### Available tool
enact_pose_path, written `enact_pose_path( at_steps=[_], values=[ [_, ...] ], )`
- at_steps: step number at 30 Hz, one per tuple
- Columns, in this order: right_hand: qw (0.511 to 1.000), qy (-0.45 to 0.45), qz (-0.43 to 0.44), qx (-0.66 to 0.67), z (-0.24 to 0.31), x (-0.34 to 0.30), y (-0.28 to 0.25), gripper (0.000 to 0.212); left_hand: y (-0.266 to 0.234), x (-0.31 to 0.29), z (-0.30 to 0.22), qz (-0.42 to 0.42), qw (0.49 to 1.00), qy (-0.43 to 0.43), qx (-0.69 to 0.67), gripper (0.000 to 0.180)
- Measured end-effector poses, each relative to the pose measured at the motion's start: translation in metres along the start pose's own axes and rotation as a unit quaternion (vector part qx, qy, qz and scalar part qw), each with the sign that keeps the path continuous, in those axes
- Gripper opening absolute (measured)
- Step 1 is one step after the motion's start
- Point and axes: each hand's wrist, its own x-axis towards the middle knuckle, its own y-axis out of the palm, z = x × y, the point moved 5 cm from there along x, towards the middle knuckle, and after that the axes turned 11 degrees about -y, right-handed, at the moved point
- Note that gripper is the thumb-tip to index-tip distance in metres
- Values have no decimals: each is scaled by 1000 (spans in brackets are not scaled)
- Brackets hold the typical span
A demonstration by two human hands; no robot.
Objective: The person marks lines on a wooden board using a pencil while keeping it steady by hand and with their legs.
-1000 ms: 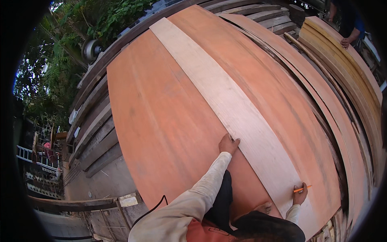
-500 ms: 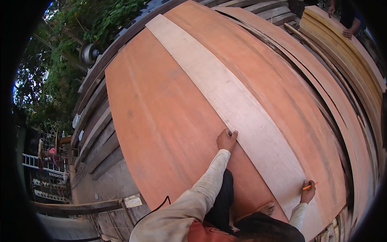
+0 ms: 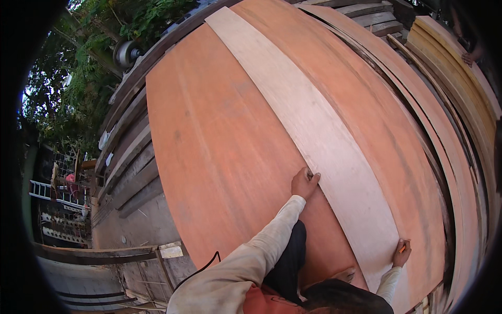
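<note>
A long pale plywood strip [image 3: 334, 152] lies flat across a larger reddish plywood sheet [image 3: 209, 136], running from the far left to the near right. My left hand [image 3: 304, 183] is closed at the strip's left edge, thumb and forefinger against it. A small dark spot shows between those fingers; I cannot make out what it is. At the strip's right edge, near its close end, my right hand [image 3: 401, 255] is closed on an orange pencil [image 3: 402, 250]. Most of the pencil is hidden by the fingers.
My bare foot [image 3: 345, 274] is on the sheet. Stacked boards [image 3: 128, 167] lie left, more sheets [image 3: 434, 136] right. Another person's hand [image 3: 469, 57] rests on a yellowish stack [image 3: 444, 68] at the far right. A ladder [image 3: 47, 191] stands at the left.
The view has shifted slightly, so the boards and strip sit differently in the picture. My right hand has turned, and less of the pencil shows. My left hand stays at the strip's edge.
</note>
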Motion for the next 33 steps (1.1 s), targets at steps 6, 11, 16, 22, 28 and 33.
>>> enact_pose_path(
  at_steps=[6, 11, 16, 22, 28, 33],
  values=[
    [997, 68, 39, -6, -5, 2, 8, 30, 3, 3, -13, 15, 999, -15, 50, 37],
    [997, -53, -12, -61, 32, -11, -2, 29, 5, 1, -23, -22, 992, -63, 110, 38],
    [995, -53, -19, -77, 43, -20, 1, 33, 17, -5, -15, -71, 988, -124, 52, 42],
    [997, -44, -19, -58, 42, -21, 0, 32, 22, 4, 8, -82, 984, -151, -37, 43],
    [998, -34, -13, -57, 30, -19, -1, 33, 12, 11, -9, -57, 985, -161, 10, 43],
    [998, -28, -26, -57, 37, -17, -3, 30, 5, 3, -26, 10, 976, -213, -45, 46]
  ],
)
